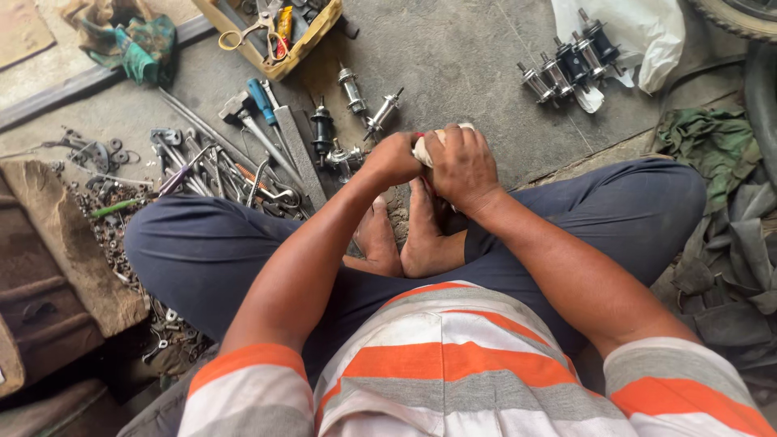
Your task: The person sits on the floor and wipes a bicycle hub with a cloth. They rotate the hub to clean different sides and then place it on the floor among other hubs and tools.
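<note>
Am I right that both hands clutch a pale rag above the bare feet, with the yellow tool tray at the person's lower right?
Not quite. Both hands, left hand and right hand, do clutch the pale rag above the bare feet, but the head view shows the yellow tool tray ahead, upper left.

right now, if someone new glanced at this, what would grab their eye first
First, the two hands meeting at centre: the left hand and right hand close together around a pale cloth, above the bare feet. Next, the tangle of metal tools spread on the floor at left, and a row of metal hubs at upper right beside a white bag.
</note>
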